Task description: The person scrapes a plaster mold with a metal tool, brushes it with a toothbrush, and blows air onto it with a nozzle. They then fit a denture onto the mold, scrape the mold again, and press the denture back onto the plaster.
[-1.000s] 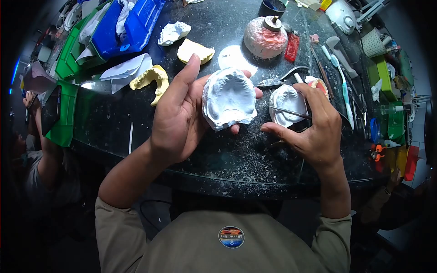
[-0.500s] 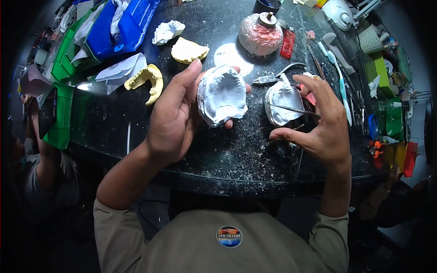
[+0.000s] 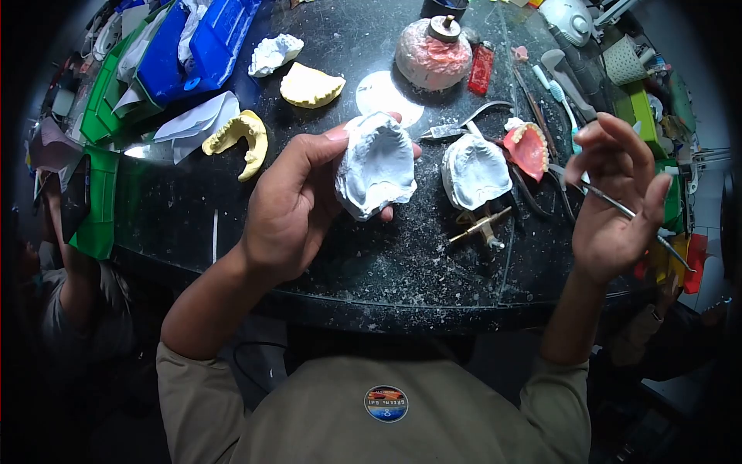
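White plaster cast [image 3: 376, 166] sits centre-frame, held up off the tabletop [image 3: 386, 263] by the left hand [image 3: 290, 209]. Thumb runs along the cast's top-left edge, other fingers wrap behind & under it, tips showing at its right & lower rim; grip closed firmly on it, hollow side facing the camera.

Right hand [image 3: 614, 197] is raised at right of frame, well apart from the cast. Thin metal instrument [image 3: 630, 213] crosses the palm diagonally, pinched betw. thumb & forefinger near its upper end; remaining fingers loosely curled, partly spread, handle end sticking out lower right past the little finger.

On the black, dust-speckled tabletop just right of the held cast: 2nd white cast [image 3: 473, 170] lying flat. Touching its upper right edge, a pink denture base w/ teeth [image 3: 528, 149]. Below it a small brass-coloured fitting [image 3: 481, 225]. Above, metal pliers [image 3: 464, 126].

Upper centre: round pink-white burner w/ metal cap [image 3: 431, 54], red lighter [image 3: 481, 68] just beside it on the right, white round disc [image 3: 384, 93] below-left. Toothbrush [image 3: 558, 97] upper right.

Upper left: yellow stone model [image 3: 311, 85], yellow arch-shaped cast [image 3: 237, 138], white plaster lump [image 3: 274, 52], blue bin [image 3: 201, 42], green bins [image 3: 100, 193] w/ paper.

Far left edge: another person, dim, only an arm & sleeve [image 3: 69, 286] visible.
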### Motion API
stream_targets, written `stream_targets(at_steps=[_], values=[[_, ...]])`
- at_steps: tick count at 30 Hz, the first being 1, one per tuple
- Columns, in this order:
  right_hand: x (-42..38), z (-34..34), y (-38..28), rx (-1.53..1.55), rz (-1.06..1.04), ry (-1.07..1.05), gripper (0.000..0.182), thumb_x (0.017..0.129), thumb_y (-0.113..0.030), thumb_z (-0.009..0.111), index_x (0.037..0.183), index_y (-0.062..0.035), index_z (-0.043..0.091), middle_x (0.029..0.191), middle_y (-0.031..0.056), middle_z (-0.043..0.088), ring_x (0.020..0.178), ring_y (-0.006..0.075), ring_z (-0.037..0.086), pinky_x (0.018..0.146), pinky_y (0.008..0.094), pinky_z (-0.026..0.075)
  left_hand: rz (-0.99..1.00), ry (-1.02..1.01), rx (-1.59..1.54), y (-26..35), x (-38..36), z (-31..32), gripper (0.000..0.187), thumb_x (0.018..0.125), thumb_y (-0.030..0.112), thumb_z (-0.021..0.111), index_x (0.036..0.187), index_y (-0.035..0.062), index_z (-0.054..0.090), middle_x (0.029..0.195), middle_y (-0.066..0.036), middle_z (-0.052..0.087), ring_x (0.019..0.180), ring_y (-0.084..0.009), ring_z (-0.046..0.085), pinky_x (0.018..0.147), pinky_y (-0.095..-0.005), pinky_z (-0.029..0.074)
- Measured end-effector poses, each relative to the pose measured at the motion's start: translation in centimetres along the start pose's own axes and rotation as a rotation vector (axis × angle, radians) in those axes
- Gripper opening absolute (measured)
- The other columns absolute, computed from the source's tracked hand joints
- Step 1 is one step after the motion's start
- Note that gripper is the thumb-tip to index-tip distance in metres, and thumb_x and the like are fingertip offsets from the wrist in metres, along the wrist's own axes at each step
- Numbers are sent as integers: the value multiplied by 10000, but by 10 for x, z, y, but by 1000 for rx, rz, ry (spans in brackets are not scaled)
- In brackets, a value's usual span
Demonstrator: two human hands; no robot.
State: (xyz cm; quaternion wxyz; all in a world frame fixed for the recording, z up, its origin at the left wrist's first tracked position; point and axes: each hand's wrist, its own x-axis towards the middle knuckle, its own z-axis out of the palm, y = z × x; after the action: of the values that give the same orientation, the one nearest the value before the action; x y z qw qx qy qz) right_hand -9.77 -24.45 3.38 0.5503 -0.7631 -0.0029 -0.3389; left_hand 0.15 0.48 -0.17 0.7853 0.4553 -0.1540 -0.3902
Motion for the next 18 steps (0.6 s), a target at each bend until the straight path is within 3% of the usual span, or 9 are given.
stream_targets(at_steps=[2,5,11,14,18], values=[[1,0,2,119,-19,-79,840,965,-614,116,1247,88,481,896,183,620,591,142,540,499,216,431,-2,5,6,-1,0,0,596,973,299,180,1393,-98,322,1281,-257,523,1108,-272,558,813,-345,503],[-1,-18,6,315,64,-309,956,899,-711,69,1237,82,483,884,183,626,658,161,590,524,248,494,5,-1,25,-1,0,0,592,974,294,179,1394,-99,319,1277,-258,525,1103,-271,559,810,-346,503],[-3,-12,6,88,48,-221,909,920,-681,92,1195,73,520,936,190,642,792,211,643,625,295,531,5,-8,20,-1,0,0,586,978,283,172,1392,-105,318,1276,-264,523,1097,-271,563,810,-343,503],[-3,-14,7,45,37,-237,883,932,-664,106,1175,71,532,975,198,647,858,227,653,711,321,532,3,-47,-52,0,-2,-3,501,1016,240,203,1383,-73,341,1264,-227,536,1093,-238,569,844,-348,493],[-3,-13,6,62,16,-249,847,949,-638,116,1147,68,540,1000,206,646,902,236,655,778,337,519,9,-41,-26,0,-1,-2,532,1004,256,185,1386,-83,336,1268,-239,533,1097,-250,566,834,-345,496]])
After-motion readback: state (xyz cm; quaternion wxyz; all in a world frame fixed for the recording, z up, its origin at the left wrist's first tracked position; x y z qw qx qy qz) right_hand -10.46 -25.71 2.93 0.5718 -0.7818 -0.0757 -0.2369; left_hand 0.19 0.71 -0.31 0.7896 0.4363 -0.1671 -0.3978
